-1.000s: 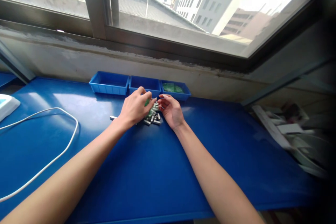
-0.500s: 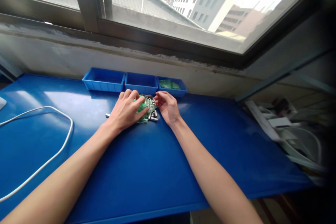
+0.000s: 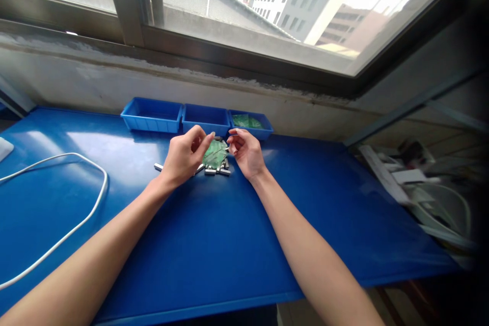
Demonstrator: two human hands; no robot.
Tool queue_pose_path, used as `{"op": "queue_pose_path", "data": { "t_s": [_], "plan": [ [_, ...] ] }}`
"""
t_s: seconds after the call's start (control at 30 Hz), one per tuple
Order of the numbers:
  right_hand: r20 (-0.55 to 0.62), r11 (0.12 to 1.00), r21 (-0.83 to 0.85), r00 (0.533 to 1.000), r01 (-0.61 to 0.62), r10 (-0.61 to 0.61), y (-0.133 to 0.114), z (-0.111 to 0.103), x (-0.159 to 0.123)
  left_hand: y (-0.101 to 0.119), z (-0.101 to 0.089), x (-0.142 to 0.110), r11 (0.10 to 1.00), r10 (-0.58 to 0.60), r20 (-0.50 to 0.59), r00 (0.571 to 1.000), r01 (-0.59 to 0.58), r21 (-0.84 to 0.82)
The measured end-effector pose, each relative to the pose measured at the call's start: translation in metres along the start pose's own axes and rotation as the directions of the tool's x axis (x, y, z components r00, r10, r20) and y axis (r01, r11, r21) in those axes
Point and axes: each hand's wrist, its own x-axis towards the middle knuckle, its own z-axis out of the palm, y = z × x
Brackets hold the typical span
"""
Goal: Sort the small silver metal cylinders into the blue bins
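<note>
My left hand (image 3: 185,155) is closed in a pinch, thumb and index fingertip together at the upper edge of a green translucent sheet (image 3: 214,155). The sheet looks thin and wrinkled, like plastic film, and spreads over a small pile of dark and silvery metal blocks (image 3: 224,172). On the pile's right side my right hand (image 3: 246,153) has its fingers curled toward the thumb. A small light piece shows at those fingertips, too small to name. One block (image 3: 158,167) lies apart, left of my left wrist.
Three blue bins stand in a row behind the pile: a left bin (image 3: 151,123), a middle bin (image 3: 206,128) and a right bin (image 3: 250,132) with green sheets (image 3: 246,121) inside. A white cable (image 3: 104,183) curves over the blue table (image 3: 214,254). Clutter (image 3: 416,183) sits at far right.
My left hand has gone from spread fingers over the pile to a pinch at the green sheet. The sheet and the blocks at the pile's front show more now. My right hand has curled slightly.
</note>
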Motion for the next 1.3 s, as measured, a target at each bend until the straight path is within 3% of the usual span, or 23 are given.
{"op": "queue_pose_path", "data": {
  "t_s": [0.17,0.27,0.4,0.5,0.6,0.67,0.77,0.9,1.03,1.3],
  "plan": [
    [0.195,0.958,-0.264,0.979,0.109,-0.057,-0.014,0.007,-0.010,0.005,0.004,0.000,0.923,-0.239,0.004,0.971,0.228,-0.311],
    [0.268,0.944,-0.301,0.962,0.137,-0.054,-0.018,0.010,-0.014,0.006,0.004,0.001,0.878,-0.268,0.049,0.962,0.264,-0.400],
    [0.234,0.942,-0.303,0.970,0.141,-0.070,-0.017,0.004,-0.012,0.006,0.004,0.000,0.868,-0.230,0.078,0.970,0.240,-0.435],
    [0.181,0.946,-0.288,0.979,0.146,-0.096,-0.017,-0.002,-0.008,0.003,0.004,-0.002,0.940,-0.151,0.034,0.988,0.155,-0.305],
    [0.089,0.957,-0.240,0.985,0.166,-0.148,-0.017,-0.008,-0.003,-0.003,0.002,-0.004,0.999,0.033,-0.015,0.999,-0.032,0.027],
    [-0.034,0.967,-0.179,0.981,0.180,-0.189,-0.015,-0.011,0.002,-0.007,0.000,-0.005,0.954,0.155,0.053,0.987,-0.163,0.253],
    [-0.210,0.983,-0.043,0.960,0.178,-0.183,-0.012,-0.018,0.009,-0.012,-0.001,-0.007,0.854,0.233,0.213,0.949,-0.305,0.422],
    [-0.271,0.984,0.121,0.958,0.128,-0.092,-0.012,-0.028,0.014,-0.013,0.001,-0.010,0.796,0.234,0.319,0.918,-0.369,0.479],
    [-0.298,0.980,0.183,0.954,0.084,-0.026,-0.016,-0.031,0.014,-0.012,0.001,-0.011,0.783,0.198,0.361,0.911,-0.369,0.501],
    [-0.316,0.973,0.180,0.945,0.147,-0.084,-0.017,-0.029,0.014,-0.015,0.000,-0.009,0.806,0.206,0.356,0.911,-0.365,0.467]
  ]
}}
